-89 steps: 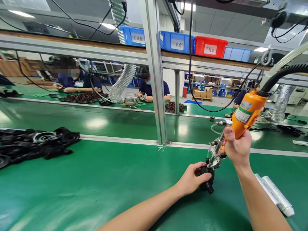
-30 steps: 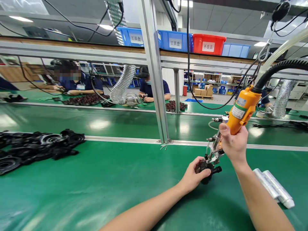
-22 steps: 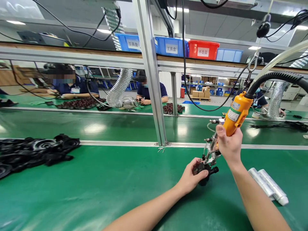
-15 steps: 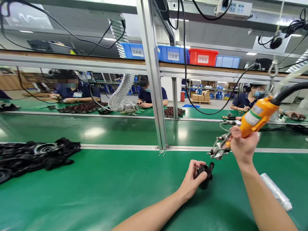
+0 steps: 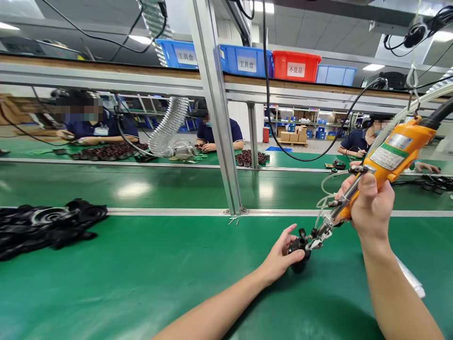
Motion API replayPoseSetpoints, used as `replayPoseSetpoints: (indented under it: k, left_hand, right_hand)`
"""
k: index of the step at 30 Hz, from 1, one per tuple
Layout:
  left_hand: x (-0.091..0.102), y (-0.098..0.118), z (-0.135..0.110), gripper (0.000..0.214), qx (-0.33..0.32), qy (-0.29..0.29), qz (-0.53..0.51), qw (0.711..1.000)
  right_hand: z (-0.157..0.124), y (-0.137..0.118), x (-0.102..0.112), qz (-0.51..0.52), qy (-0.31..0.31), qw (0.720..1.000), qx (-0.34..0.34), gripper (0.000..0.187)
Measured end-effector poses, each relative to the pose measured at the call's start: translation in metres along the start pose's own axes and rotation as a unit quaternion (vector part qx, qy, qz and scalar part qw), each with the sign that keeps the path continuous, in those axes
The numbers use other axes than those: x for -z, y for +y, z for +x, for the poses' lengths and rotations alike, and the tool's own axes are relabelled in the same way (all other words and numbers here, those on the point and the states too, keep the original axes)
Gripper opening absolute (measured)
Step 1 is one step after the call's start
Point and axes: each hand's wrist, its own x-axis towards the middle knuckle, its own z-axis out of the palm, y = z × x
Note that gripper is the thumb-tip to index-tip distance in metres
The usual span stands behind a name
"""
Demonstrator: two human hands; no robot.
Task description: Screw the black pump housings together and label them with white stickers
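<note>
My left hand (image 5: 283, 255) is closed round a small black plastic part (image 5: 300, 260) that has a short spout on top, low over the green mat. My right hand (image 5: 371, 208) grips an orange power screwdriver (image 5: 391, 158), slanted down to the left. Its metal tip, with clamps and thin clear tubes, reaches the black part; whether a screw sits in the tip is too small to tell. A thick black cable leaves the screwdriver's upper end, and a metal hook (image 5: 412, 87) hangs above it.
Black moulded parts (image 5: 49, 224) lie piled at the left. Several small screws (image 5: 233, 220) lie by the foot of the metal post (image 5: 219, 113). A clear plastic tube (image 5: 410, 278) is partly behind my right forearm. Co-workers sit across the bench, below blue and red bins (image 5: 296, 66).
The screwdriver has come down, its tip now at the black part instead of above it. The black part has turned slightly in my left hand. The whole view has shifted a little.
</note>
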Motion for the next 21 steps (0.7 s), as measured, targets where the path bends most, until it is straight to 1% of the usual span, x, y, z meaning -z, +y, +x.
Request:
replayPoseSetpoints:
  k: [3, 7, 14, 18, 21]
  left_hand:
    - [0.001, 0.001, 0.002, 0.089, 0.02, -0.011, -0.002, 1.0]
    - [0.001, 0.003, 0.004, 0.089, 0.029, -0.014, 0.004, 0.999]
    - [0.002, 0.005, 0.005, 0.091, 0.038, -0.004, 0.01, 0.999]
    - [0.001, 0.004, 0.006, 0.087, 0.034, 0.006, -0.001, 0.999]
    - [-0.001, 0.005, 0.005, 0.085, 0.034, 0.01, -0.014, 0.999]
  right_hand:
    - [-0.001, -0.002, -0.002, 0.006, 0.003, 1.0, -0.004, 0.056]
    - [-0.003, -0.005, -0.003, 0.007, 0.001, 1.0, 0.003, 0.054]
    - [-0.006, -0.003, -0.003, 0.015, -0.033, 0.999, -0.016, 0.051]
    - [-0.012, -0.002, -0.014, -0.021, -0.024, 0.999, -0.006, 0.051]
    - [-0.016, 0.0, -0.026, -0.061, -0.036, 0.998, -0.001, 0.052]
